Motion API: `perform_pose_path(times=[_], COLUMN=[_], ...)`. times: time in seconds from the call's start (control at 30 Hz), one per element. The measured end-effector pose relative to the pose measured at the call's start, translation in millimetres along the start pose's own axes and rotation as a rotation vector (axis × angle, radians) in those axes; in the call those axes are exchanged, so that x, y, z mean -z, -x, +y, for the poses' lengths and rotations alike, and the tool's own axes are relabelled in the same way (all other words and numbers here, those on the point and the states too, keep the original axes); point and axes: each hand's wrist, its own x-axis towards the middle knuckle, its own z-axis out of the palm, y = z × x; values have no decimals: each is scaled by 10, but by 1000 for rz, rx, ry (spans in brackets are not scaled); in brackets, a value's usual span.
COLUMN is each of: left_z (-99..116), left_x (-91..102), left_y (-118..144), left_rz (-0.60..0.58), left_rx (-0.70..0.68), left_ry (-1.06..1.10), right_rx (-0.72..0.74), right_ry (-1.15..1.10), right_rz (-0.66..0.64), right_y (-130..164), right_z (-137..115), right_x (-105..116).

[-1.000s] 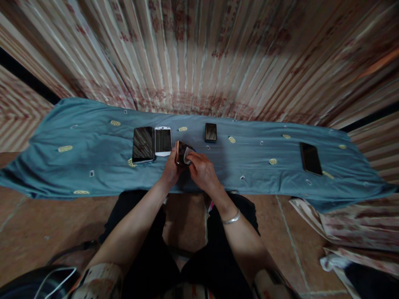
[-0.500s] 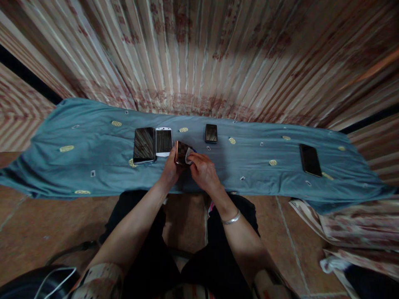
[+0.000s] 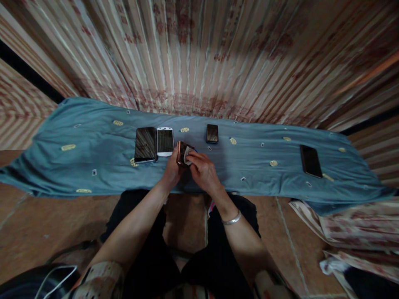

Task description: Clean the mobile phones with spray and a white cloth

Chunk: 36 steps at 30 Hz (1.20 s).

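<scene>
While wiping at frame centre: left hand (image 3: 172, 169) clasping copper phone (image 3: 181, 153) firmly by edges, right hand (image 3: 202, 171) fingertips pinching white cloth (image 3: 186, 155) flat against screen.

2 phones (image 3: 155, 144) lie left of the hands (image 3: 188, 168) (on cloth (image 3: 93, 153)).

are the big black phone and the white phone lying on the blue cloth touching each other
Touching: in the head view the big black phone and white phone lie edge to edge, no blue cloth between.
</scene>
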Motion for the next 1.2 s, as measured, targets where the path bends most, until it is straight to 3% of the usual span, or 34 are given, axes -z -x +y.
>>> perform_pose_path(times=[0.37, 0.77, 1.2], left_z=[18, -32, -46], left_x=[69, 21, 57], left_y=[-58, -26, 12], left_rz=[0, 32, 43], left_rx=[-6, -35, -73], left_ry=[-49, 24, 67], right_rx=[-112, 28, 31], right_ry=[70, -45, -61], right_rz=[-17, 33, -33], right_y=[-3, -47, -58], right_z=[-9, -95, -141], right_x=[13, -6, -16])
